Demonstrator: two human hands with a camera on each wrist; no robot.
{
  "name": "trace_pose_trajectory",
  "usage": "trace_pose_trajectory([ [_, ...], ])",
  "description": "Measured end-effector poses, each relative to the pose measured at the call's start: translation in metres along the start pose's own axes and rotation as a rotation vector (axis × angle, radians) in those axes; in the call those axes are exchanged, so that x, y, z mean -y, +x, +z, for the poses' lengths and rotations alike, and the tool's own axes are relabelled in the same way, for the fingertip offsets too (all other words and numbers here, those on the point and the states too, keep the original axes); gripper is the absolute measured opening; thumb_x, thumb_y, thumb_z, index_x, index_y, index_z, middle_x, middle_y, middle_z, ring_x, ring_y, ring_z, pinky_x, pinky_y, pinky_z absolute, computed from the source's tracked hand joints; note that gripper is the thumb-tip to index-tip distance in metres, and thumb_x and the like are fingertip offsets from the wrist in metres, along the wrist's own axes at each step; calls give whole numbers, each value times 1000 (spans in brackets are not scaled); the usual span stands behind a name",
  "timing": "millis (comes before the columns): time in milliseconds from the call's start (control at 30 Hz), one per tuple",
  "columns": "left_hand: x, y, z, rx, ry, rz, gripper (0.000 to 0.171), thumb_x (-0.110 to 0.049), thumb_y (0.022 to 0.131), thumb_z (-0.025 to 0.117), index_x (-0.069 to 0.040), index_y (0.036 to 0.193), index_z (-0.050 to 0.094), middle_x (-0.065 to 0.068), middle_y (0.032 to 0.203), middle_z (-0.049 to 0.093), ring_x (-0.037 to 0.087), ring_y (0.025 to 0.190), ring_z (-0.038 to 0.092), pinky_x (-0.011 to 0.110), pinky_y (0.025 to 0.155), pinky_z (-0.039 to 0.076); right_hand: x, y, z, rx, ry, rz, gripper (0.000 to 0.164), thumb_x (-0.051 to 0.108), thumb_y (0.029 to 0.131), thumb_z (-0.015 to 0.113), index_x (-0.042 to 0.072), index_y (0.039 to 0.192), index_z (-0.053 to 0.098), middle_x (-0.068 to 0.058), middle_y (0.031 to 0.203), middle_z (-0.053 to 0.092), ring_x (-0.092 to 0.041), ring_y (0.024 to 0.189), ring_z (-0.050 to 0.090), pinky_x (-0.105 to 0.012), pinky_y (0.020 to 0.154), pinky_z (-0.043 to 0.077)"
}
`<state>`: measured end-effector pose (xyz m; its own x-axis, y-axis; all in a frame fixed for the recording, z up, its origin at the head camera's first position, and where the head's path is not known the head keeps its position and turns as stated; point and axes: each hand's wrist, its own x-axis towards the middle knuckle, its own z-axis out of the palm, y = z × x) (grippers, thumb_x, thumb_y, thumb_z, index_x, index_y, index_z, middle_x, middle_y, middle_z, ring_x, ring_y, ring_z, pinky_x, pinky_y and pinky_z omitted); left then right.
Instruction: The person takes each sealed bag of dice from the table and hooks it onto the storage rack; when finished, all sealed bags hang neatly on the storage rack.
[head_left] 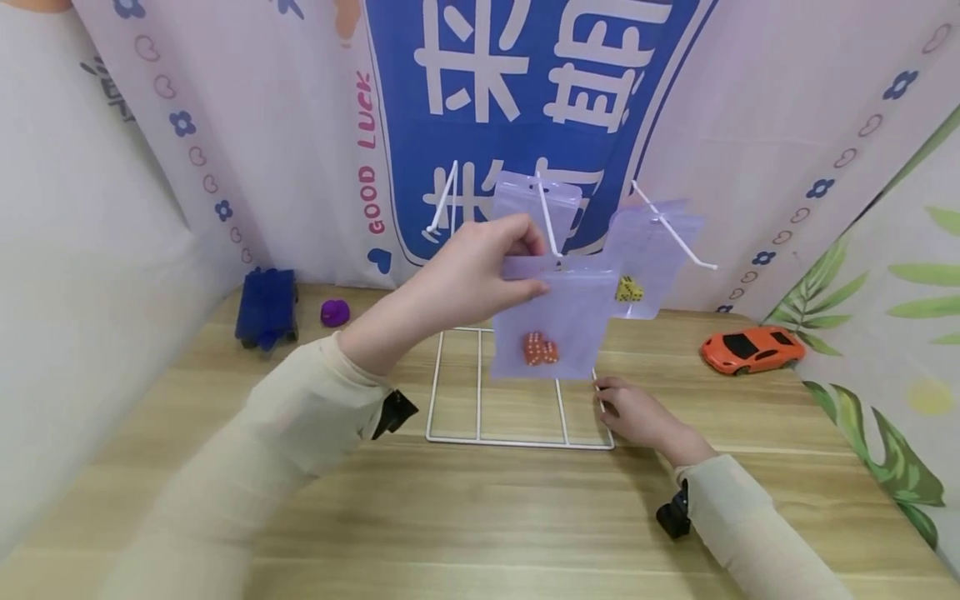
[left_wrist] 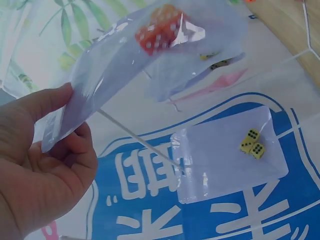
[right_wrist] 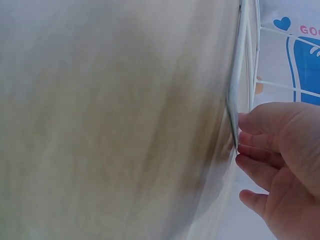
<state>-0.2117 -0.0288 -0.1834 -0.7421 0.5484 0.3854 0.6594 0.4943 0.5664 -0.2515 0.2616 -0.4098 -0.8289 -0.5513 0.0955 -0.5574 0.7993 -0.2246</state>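
My left hand (head_left: 487, 267) pinches the top edge of a clear zip bag (head_left: 573, 312) with red dice (head_left: 534, 348) inside. The bag's top hole is at the tip of the middle white hook (head_left: 547, 218); whether the hook passes through it I cannot tell. Behind it, another clear bag (left_wrist: 215, 160) with yellow dice (left_wrist: 252, 144) hangs further back on that hook. On the right hook (head_left: 678, 237) hang clear bags (head_left: 637, 258), with yellow dice (head_left: 628, 290) showing. My right hand (head_left: 637, 412) pinches the right side of the white wire rack's base (head_left: 525, 442).
The left hook (head_left: 442, 200) carries no bag. A blue toy vehicle (head_left: 267, 304) and a small purple object (head_left: 334, 313) are at the back left of the wooden table (head_left: 450, 517). An orange toy car (head_left: 753, 348) stands at the right. A printed curtain (head_left: 300, 150) hangs behind.
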Motion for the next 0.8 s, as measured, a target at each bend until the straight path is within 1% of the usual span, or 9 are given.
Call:
trace_pose_trajectory([
  [67,1,6,1,-28,-16,-25,21,-12,82,69,-8,93,53,1,93,61,11,83,57,23,71,48,-1,0,0,9,3,13,30,0,81,63,-15,106,59,-27,120,51,-40,106,52,-47,87,44],
  [167,2,13,3,-46,-20,-43,20,-13,83,69,-8,93,53,1,92,60,13,81,55,23,70,48,-2,0,0,15,6,23,30,0,81,63,-15,107,59,-27,121,50,-40,106,52,-47,86,45],
  [300,5,20,6,-40,-8,-54,19,-13,83,68,-7,94,52,1,93,59,13,84,55,24,71,48,-2,-1,-1,6,4,17,30,0,80,63,-15,106,59,-27,120,51,-40,105,53,-47,86,45],
  [433,11,27,11,-31,30,-66,17,-12,85,65,-7,94,52,2,96,59,14,92,56,25,77,48,-3,-1,-1,-6,1,8,30,-1,80,63,-15,105,59,-27,120,51,-40,104,54,-46,85,45],
  [533,19,35,14,-45,45,-79,13,-11,86,62,-6,95,54,4,99,60,16,100,56,26,83,47,-3,-2,-1,-9,3,9,30,-1,80,63,-15,105,59,-27,120,51,-40,103,54,-46,84,46],
  [600,27,41,16,-57,46,-89,11,-9,87,61,-5,95,54,5,100,61,17,102,56,26,84,47,-2,-2,-2,-9,7,13,29,0,80,63,-15,105,59,-26,120,51,-40,103,54,-46,84,46],
  [733,43,56,18,-84,60,-119,9,-10,89,59,-6,96,55,5,101,61,17,96,56,26,82,47,-1,-1,-2,7,13,21,29,0,81,62,-14,106,59,-26,121,50,-39,104,54,-45,84,46],
  [800,49,63,19,-91,73,-135,9,-11,89,58,-6,97,55,5,101,60,17,93,56,26,80,47,-1,-1,-2,13,8,21,29,0,81,62,-14,107,59,-26,122,50,-39,105,53,-45,85,46],
])
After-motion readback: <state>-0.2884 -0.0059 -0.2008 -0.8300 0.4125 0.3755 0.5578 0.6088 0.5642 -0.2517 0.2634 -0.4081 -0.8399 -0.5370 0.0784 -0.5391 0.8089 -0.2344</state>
